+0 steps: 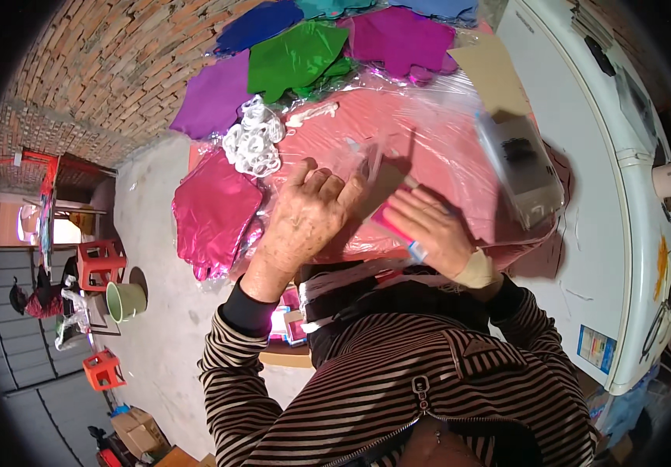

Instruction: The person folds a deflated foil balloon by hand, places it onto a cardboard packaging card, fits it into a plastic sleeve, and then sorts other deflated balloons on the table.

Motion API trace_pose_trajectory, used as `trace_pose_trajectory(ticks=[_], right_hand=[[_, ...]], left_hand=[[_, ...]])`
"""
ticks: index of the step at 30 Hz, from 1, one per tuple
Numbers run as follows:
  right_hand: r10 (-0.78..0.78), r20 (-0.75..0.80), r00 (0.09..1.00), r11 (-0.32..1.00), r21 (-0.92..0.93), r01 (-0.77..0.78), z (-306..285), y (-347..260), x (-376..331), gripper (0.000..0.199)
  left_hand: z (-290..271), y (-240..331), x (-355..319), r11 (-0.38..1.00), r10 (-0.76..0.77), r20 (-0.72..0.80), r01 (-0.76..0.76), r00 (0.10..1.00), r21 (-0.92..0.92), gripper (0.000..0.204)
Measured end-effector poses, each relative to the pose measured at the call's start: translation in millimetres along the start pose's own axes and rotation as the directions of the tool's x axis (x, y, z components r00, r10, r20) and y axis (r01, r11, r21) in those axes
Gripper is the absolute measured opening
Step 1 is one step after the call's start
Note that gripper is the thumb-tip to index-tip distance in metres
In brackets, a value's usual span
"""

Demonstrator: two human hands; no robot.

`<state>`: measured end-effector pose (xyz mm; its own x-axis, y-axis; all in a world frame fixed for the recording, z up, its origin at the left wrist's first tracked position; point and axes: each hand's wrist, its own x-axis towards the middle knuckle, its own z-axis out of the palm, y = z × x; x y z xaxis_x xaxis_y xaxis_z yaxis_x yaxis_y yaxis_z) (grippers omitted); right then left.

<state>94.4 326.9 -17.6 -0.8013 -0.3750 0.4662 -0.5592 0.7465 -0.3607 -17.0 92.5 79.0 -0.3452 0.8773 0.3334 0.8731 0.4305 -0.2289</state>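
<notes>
- Left hand point(308, 214): back of hand up, fingers bent, at the near middle of the pink plastic-covered surface point(444, 136). Clear plastic bag point(373, 156) right at the fingertips; cannot tell if it is pinched or only touched.
- Right hand point(429, 226): fingers close together, nearly straight, laid over a flat pink packet point(388, 221). Thumb hidden, so cannot tell if they grip it or just rest on it.
- Pink packet: between the two hands, near the person's edge of the surface, partly covered by the right fingers.
- Clear bag: just beyond the left fingers, see-through, outline hard to make out.
- Tan wrap point(477, 269) around the right wrist; striped sleeves on both arms.
- Left of left hand: shiny hot-pink stack point(217, 212). Above it, bundle of white loops point(254, 144).
- Far side of surface, in plastic: purple stack point(212, 95), green stack point(292, 58), magenta stack point(404, 40), dark blue stack point(260, 25).
- Right side: tan sheet point(497, 71), then pile of clear bags point(524, 175), well apart from left hand.
- Floor at left: pale green bucket point(126, 303) near a red stool point(102, 261).
</notes>
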Motion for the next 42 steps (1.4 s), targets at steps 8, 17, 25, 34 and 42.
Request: trace_pose_trajectory(ticks=[8, 17, 25, 34, 42], right_hand=[[0.405, -0.312, 0.860, 0.907, 0.255, -0.334, -83, 1, -25, 0.037], [-0.006, 0.090, 0.996, 0.964, 0.264, -0.018, -120, -17, -23, 0.032], [-0.253, 0.250, 0.935, 0.956, 0.213, 0.201, -113, -6, -22, 0.038], [-0.295, 0.203, 0.934, 0.952, 0.142, 0.270, -105, -6, -21, 0.033], [-0.204, 0.268, 0.941, 0.976, 0.126, 0.176, -78, 15, -33, 0.038]], left_hand=[[33, 39, -13, 0.994, 0.105, 0.036, -0.104, 0.994, -0.017, 0.039], [57, 72, -30, 0.991, 0.030, 0.036, -0.025, 0.999, -0.130, 0.039], [53, 72, -35, 0.994, 0.021, 0.151, -0.005, 0.988, -0.112, 0.043], [48, 65, -23, 0.982, 0.024, 0.021, -0.020, 0.999, -0.186, 0.035], [59, 64, -26, 0.980, 0.045, 0.011, -0.042, 0.999, -0.196, 0.048]])
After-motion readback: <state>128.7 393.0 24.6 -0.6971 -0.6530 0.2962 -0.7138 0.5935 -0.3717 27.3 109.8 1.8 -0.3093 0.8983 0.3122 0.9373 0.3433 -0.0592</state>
